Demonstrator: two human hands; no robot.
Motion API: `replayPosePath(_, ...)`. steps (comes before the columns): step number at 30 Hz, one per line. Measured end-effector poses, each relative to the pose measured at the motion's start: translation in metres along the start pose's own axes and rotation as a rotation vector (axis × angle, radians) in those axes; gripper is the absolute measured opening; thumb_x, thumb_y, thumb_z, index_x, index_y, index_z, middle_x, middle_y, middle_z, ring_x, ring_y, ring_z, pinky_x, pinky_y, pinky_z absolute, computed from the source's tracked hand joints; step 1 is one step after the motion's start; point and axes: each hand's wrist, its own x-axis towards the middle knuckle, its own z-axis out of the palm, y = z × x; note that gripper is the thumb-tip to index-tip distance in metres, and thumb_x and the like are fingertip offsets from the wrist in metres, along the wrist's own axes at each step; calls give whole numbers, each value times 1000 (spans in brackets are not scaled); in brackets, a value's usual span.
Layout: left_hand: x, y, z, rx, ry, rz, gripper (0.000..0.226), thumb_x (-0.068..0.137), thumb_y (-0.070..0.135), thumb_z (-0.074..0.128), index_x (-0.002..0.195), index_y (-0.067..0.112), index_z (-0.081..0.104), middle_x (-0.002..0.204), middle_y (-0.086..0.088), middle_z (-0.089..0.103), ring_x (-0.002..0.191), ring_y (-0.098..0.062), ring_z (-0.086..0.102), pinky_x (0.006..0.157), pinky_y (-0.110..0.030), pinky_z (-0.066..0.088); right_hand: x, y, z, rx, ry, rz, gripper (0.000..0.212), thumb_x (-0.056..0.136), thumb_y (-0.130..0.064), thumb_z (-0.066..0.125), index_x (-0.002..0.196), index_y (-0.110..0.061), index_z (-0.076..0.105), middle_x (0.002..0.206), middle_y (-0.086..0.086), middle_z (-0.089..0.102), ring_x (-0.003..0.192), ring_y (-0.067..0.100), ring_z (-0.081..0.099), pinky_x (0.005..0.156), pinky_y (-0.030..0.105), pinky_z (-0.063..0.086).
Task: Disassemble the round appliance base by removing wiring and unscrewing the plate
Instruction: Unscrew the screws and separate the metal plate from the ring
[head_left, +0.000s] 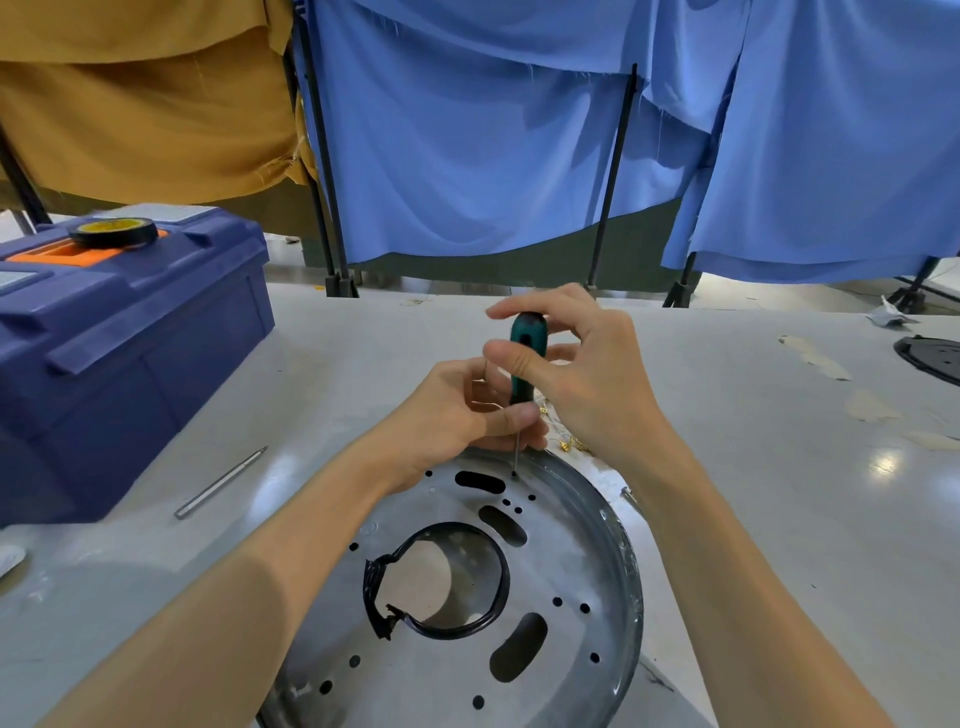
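A pale grey desk (779, 519) fills the lower view, with blue cloth curtains (467, 156) and a mustard cloth (145, 104) hanging behind it. A large dark blue plastic toolbox (130, 353) sits at the left. A round silver metal plate (571, 571), pierced with holes and slots, lies flat on the desk nearest the viewer, with a black ring (498, 587) lining its centre opening. Above the plate's far edge, the right hand (587, 374) grips the handle of a green-handled screwdriver (527, 358) between thumb and fingers. The left hand (457, 415) pinches its thin shaft just below. The screwdriver stands upright, tip at a small hole. A black tape roll (114, 232) rests on the toolbox. A slim metal rod (221, 483) lies beside it. Small gold wire terminals (569, 444) lie just beyond the plate.
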Motion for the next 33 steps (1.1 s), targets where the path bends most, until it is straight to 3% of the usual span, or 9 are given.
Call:
replayPosePath(6,0,3,0,-13,-94,-23,24,97,14,50,119,10,59,102,-13,73,96,-31,71,87,-39,57,2,2,-2,72,0,22,30,92,0,56,114,-18,67,104,2,68,96,10,65,85,22,55)
replayPosePath(10,2,-1,1,2,-1,-26,30,88,14,65,109,-6,56,91,-16,75,87,-32,72,78,-35,59,0,1,2,9,-13,-2,24,87,-22,68,109,-33,67,110,-3,54,95,0,55,82,15,49)
replayPosePath(12,1,-1,2,-13,9,-30,42,81,20,70,109,-7,53,90,-17,74,86,-33,73,76,-34,59,1,2,2,-3,20,8,33,83,-17,73,112,-32,68,103,-2,56,89,3,54,81,18,48)
replayPosePath(16,-1,3,-1,-29,-90,-54,32,88,32,60,118,20,62,101,-12,74,95,-30,71,78,-31,58,2,3,-3,101,-10,44,40,88,8,58,117,-17,68,103,4,69,94,13,63,76,18,55)
replayPosePath(19,-1,3,-2,-36,-76,-49,23,87,32,60,105,21,69,99,-11,75,93,-28,72,74,-27,58,1,1,-4,104,-61,32,24,91,-8,63,111,-20,68,104,2,66,97,9,63,77,18,53)
replayPosePath(22,1,0,0,6,-16,-31,34,79,30,70,106,8,68,96,-13,75,89,-31,73,77,-35,59,0,2,-2,-47,-45,24,34,80,-35,74,113,-27,67,105,0,59,93,8,58,81,23,51)
replayPosePath(24,1,0,0,10,-22,-37,44,80,29,71,115,4,62,97,-14,74,90,-32,72,82,-38,59,1,2,0,-50,-6,10,37,84,-23,73,119,-25,66,101,1,63,90,9,58,81,23,51)
replayPosePath(28,-2,4,-3,-28,-101,-41,28,94,24,55,121,18,60,103,-13,73,97,-30,71,81,-32,58,2,2,-5,71,-32,26,35,92,6,55,117,-16,65,102,7,69,91,13,69,78,20,56)
replayPosePath(33,1,1,2,38,-3,-35,33,88,20,65,113,-1,56,94,-16,75,88,-33,72,80,-38,59,1,0,-4,-26,-13,-3,23,83,-26,73,106,-26,69,108,-2,58,97,9,59,84,22,52)
